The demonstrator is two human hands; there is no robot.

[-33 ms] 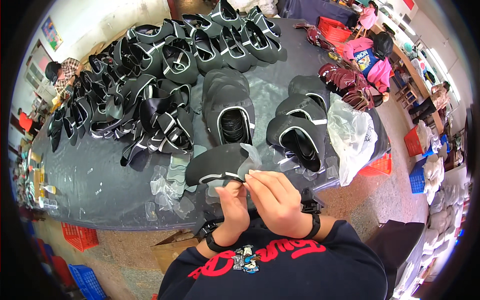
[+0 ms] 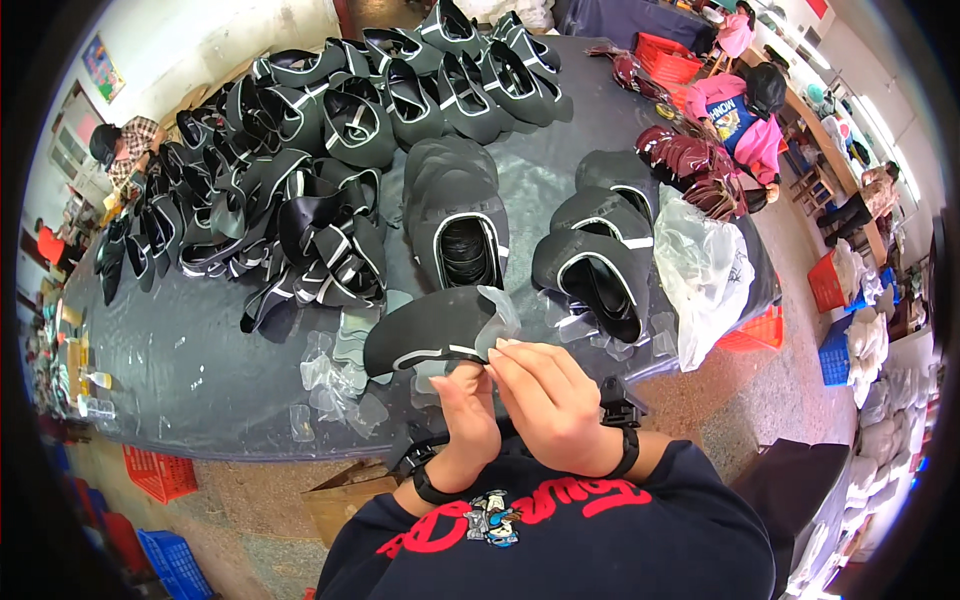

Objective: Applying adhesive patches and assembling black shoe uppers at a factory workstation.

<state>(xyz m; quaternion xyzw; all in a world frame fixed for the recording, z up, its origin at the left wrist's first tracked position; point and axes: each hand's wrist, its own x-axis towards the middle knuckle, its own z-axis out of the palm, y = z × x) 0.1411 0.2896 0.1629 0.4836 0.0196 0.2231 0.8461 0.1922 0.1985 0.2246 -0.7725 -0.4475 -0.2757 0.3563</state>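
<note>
- Over the near edge of the dark table (image 2: 230,385), the left hand (image 2: 468,415) grips a black shoe upper (image 2: 425,325) by its rim; the right hand (image 2: 553,400) has its fingertips pressed together on a translucent piece (image 2: 500,318) at the upper's end.
- The step looks like lining that piece up; the next move seems to call for a firm, steady pinch.
- Loose translucent pieces (image 2: 325,375) lie nearby.
- Beyond stand stacked uppers (image 2: 455,205) and a white plastic bag (image 2: 705,265).
- Farther, a person in pink (image 2: 765,145) is beside maroon pieces (image 2: 690,170).
</note>
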